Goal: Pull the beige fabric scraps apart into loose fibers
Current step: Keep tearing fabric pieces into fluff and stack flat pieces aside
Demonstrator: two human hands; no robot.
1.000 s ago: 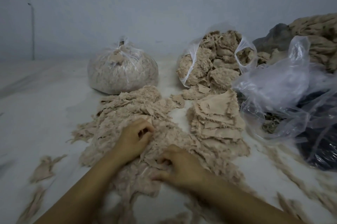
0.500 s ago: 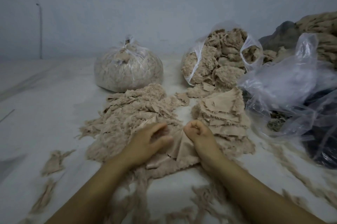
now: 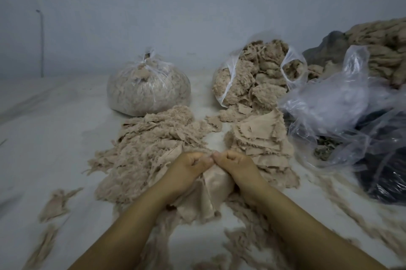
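Note:
A beige fabric scrap (image 3: pixel 212 192) hangs between my two hands, just above the floor. My left hand (image 3: pixel 189 167) and my right hand (image 3: pixel 236 164) pinch its top edge, fists side by side and thumbs touching. To the left lies a wide heap of shredded beige fibers (image 3: pixel 149 153). A stack of flat beige scraps (image 3: pixel 261 140) sits to the right, just behind my right hand.
A tied clear bag of fibers (image 3: pixel 147 91) stands at the back, and an open bag of fluffy fiber (image 3: pixel 254 74) beside it. Crumpled clear plastic (image 3: pixel 334 104) over a dark bag (image 3: pixel 382 173) fills the right. Loose tufts (image 3: pixel 55 201) litter the pale floor.
My left hand left the fiber heap and closed on the scrap's top edge next to my right hand. The scrap has been lifted up from the heap.

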